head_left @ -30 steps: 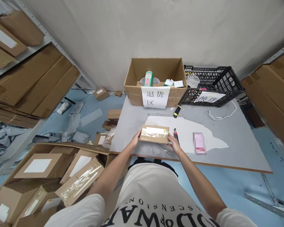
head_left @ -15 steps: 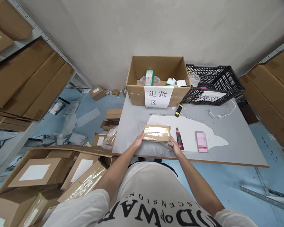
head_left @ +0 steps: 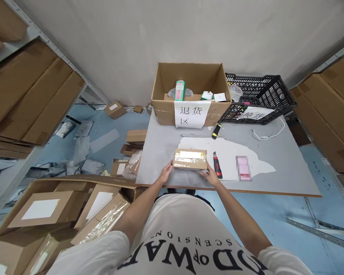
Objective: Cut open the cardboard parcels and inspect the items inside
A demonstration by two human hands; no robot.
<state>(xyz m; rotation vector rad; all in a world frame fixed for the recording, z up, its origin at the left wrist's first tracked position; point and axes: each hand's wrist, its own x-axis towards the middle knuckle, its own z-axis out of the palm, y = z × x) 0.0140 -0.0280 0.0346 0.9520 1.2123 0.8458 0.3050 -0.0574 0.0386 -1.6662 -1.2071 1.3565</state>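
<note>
A grey table (head_left: 289,168) fills the middle of the view, with a torn white sheet (head_left: 232,152) lying flat on its surface. To the left, on the floor, stands a big open carton (head_left: 25,183) filled with flat cardboard parcels, and metal shelves (head_left: 37,34) on the same side carry folded cardboard. At the far edge of the table stands an open cardboard box (head_left: 163,110) with a white paper sign on its front, and just beside it, to the right, a black plastic crate (head_left: 278,95) with another paper sign. A white cable (head_left: 268,135) lies on the table near the crate. Near the front edge of the table, in the middle, lies the small cardboard parcel (head_left: 190,159), flat, with a white label and shiny clear tape on the top. The left hand (head_left: 166,173) touches its left end and the right hand (head_left: 210,175) touches its right front corner; the fingers of both hands are bent lightly against the sides of the parcel, but I cannot tell if they really grip it or only rest there. Just beside the right hand lies a red and black utility knife (head_left: 217,170), not touched. Farther back, near the box, lies a yellow and black knife (head_left: 216,131). A small pink object (head_left: 243,168), blurred, lies on the white sheet to the right of the red knife.
</note>
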